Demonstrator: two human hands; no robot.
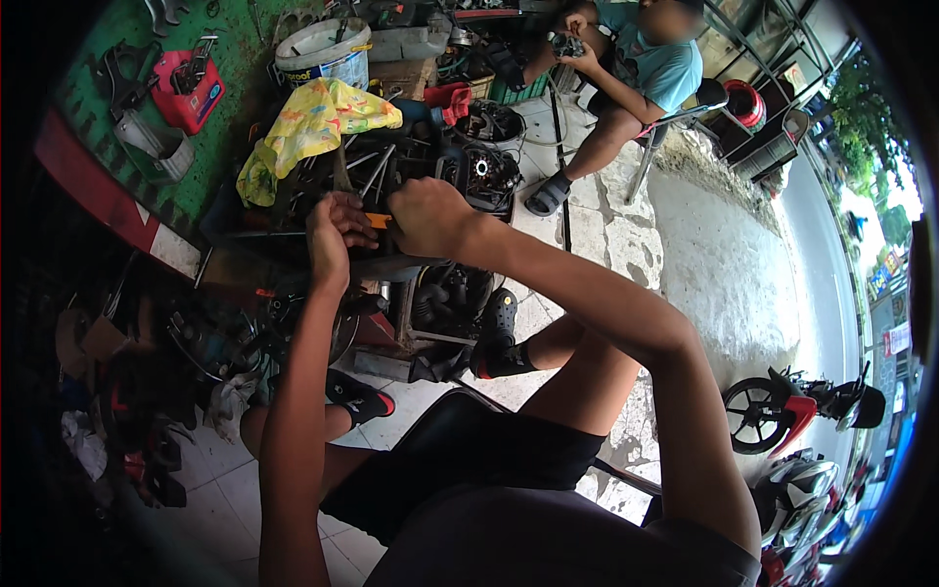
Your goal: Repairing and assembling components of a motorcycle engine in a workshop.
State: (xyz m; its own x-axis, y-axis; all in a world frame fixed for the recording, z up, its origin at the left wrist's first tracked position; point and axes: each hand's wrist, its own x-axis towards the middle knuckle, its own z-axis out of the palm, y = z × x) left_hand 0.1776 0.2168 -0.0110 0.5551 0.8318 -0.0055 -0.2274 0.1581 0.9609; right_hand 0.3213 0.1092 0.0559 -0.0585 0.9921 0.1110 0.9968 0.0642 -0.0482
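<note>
"Head view first, please: from where you stand beside the bench, which step do you think is in hand?"

"I judge that it is close handwork. A small orange piece (379, 221) is between the left hand (335, 230) and the right hand (430, 215), in front of some metal rods (377, 172) and a yellow cloth (311, 125)."

"And how are the fingers?"

"On the right they are curled together into a fist, and they seem clamped on the near end of the orange piece, although the fingertips are hidden. On the left they are bent and loosely gathered at its other end. Whether they pinch it or only touch it, I cannot tell."

"What does the next move call for?"

"In my opinion, a firm right hold and a light, exact left guidance, because the piece is small."
</note>
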